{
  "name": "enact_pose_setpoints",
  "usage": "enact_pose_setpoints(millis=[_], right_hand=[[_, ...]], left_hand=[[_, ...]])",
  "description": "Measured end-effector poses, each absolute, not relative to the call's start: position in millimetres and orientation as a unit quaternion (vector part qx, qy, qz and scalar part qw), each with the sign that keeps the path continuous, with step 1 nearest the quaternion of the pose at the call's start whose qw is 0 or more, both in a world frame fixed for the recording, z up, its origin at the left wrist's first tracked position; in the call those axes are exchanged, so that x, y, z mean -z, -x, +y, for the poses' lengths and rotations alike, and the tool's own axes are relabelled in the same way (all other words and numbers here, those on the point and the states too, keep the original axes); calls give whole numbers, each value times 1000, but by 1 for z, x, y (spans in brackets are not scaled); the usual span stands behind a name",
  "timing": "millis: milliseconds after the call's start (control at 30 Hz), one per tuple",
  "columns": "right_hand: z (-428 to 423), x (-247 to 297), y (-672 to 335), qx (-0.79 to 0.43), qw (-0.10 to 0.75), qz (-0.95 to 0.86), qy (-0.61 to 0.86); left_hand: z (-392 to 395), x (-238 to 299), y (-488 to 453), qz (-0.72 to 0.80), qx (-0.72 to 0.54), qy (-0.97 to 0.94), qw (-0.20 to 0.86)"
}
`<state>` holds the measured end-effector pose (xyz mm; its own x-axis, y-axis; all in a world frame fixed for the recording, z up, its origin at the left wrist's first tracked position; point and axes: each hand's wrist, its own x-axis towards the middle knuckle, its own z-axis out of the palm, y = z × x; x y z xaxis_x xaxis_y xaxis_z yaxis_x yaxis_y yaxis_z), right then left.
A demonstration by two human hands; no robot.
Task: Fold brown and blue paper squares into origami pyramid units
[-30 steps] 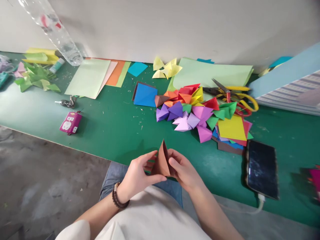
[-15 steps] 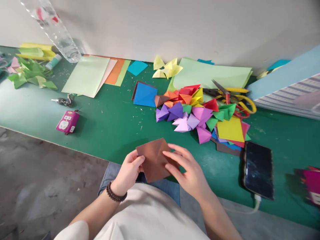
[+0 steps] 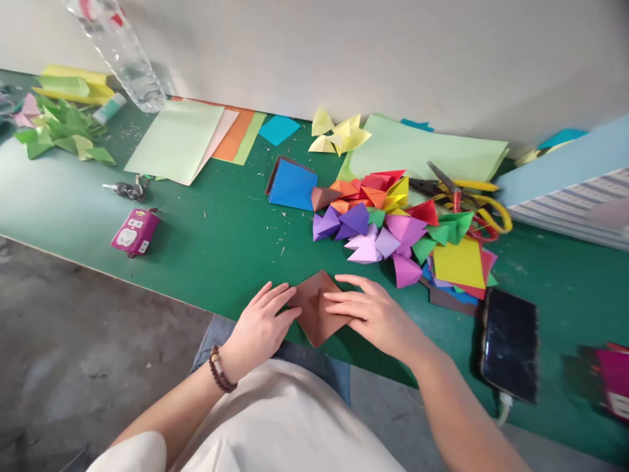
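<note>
A folded square of brown paper (image 3: 314, 308) lies flat on the green tabletop (image 3: 206, 262) as a diamond, near the table's front edge. My left hand (image 3: 260, 321) rests on its left corner, fingers spread. My right hand (image 3: 373, 311) presses on its right side, with the fingers stretched towards the middle. Neither hand grips the paper. Just beyond them lies a heap of colourful folded paper pieces (image 3: 373, 229), the closest being a pink-violet one.
Orange-handled scissors (image 3: 455, 196) lie behind the heap. A black phone (image 3: 508, 344) sits to the right, with its cable running off the table. Paper sheets, a blue folded stack (image 3: 292, 185), keys (image 3: 128, 190), a pink pouch (image 3: 135, 231) and a plastic bottle (image 3: 122, 59) lie further off.
The brown paper has gone from being held up in both hands to lying flat on the table. Both hands have moved down onto it and spread out.
</note>
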<state>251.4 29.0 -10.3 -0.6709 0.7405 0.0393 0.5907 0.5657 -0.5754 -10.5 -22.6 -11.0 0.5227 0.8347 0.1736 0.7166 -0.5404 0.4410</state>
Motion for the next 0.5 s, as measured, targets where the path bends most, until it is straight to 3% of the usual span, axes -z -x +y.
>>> enact_pose_setpoints(millis=[200, 500], right_hand=[[55, 7, -257, -451, 121, -761, 450], [60, 12, -220, -292, 96, -767, 564]], left_hand=[[-42, 15, -3, 473, -128, -861, 134], [-36, 16, -16, 477, -259, -814, 208]])
